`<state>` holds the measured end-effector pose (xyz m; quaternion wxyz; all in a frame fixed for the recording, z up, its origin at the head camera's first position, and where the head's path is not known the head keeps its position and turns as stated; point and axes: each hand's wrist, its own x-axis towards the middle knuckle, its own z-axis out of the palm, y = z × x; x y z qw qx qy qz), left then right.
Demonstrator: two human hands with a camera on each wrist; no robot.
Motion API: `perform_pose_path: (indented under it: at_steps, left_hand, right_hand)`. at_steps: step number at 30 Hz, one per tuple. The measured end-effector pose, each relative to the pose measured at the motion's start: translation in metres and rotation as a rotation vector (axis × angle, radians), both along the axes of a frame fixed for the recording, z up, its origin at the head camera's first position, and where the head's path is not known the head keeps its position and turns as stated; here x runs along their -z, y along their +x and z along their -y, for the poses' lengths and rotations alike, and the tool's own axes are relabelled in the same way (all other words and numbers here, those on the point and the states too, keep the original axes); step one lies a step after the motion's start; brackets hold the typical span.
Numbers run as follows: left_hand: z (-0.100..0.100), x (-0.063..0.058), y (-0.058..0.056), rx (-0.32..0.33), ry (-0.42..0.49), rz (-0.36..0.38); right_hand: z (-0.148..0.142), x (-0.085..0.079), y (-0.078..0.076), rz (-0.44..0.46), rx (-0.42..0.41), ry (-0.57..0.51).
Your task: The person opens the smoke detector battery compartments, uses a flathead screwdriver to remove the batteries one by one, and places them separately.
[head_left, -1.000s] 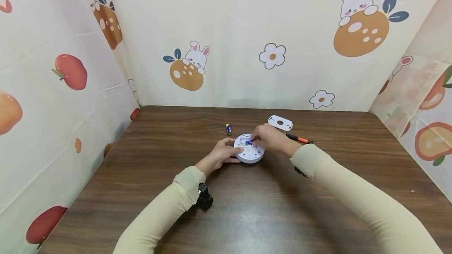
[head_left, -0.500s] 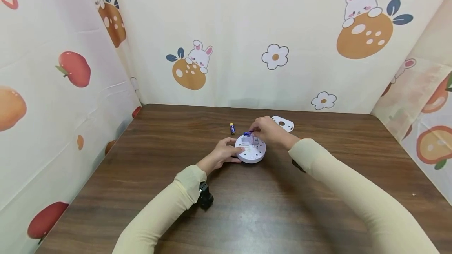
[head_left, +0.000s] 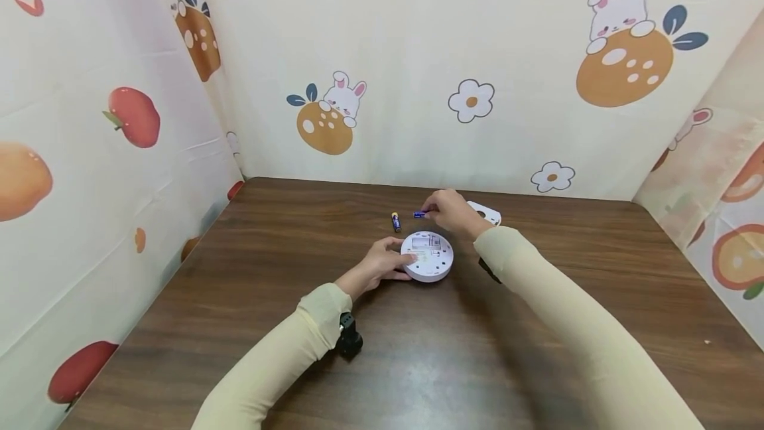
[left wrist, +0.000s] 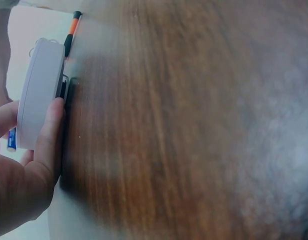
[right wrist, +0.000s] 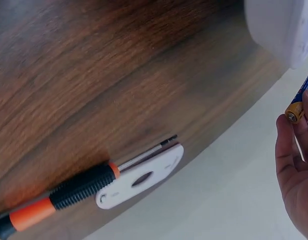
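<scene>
Through the head view, just above centre, I see the right hand (head_left: 451, 211) pinching a blue battery (head_left: 420, 214) by its sides; in the right wrist view, its gold end points to the lower left. Nearer mid-frame, the left hand (head_left: 380, 261) grips the edge of a white disc (head_left: 428, 272), thumb on its upper face, the slot (head_left: 426, 243) facing up. I can't tell whether the disc touches the table (head_left: 298, 357). I'd hold the disc firmly against rocking, thumb clear of the slot, and handle the battery lightly with both ends in sight. Beyond, a second battery (head_left: 396, 222) lies to the disc's upper left. At lower left of the right wrist view, a screwdriver (right wrist: 84, 185) lies alongside a white plate (right wrist: 119, 191); I'd give both room.
</scene>
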<state>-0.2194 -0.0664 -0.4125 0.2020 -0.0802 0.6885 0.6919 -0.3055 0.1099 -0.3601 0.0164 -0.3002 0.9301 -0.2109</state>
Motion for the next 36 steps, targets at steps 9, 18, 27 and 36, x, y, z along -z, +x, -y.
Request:
perform_pose_path:
  at_steps: [9, 18, 27, 36]
  left_hand:
    - [-0.003, 0.0, 0.001, -0.007, 0.019, 0.001]
    - [-0.004, 0.001, 0.001, -0.012, 0.036, -0.002]
    - [-0.003, 0.003, 0.0, -0.015, 0.041, -0.01]
    - [0.0, 0.003, -0.003, -0.021, 0.028, 0.001]
  right_hand:
    - [0.0, 0.016, -0.013, 0.006, 0.042, 0.013]
    - [-0.003, 0.024, -0.022, 0.028, 0.088, 0.023]
    - [-0.002, 0.036, -0.028, 0.02, 0.08, 0.04]
    - [0.002, 0.039, -0.034, 0.053, 0.093, 0.049]
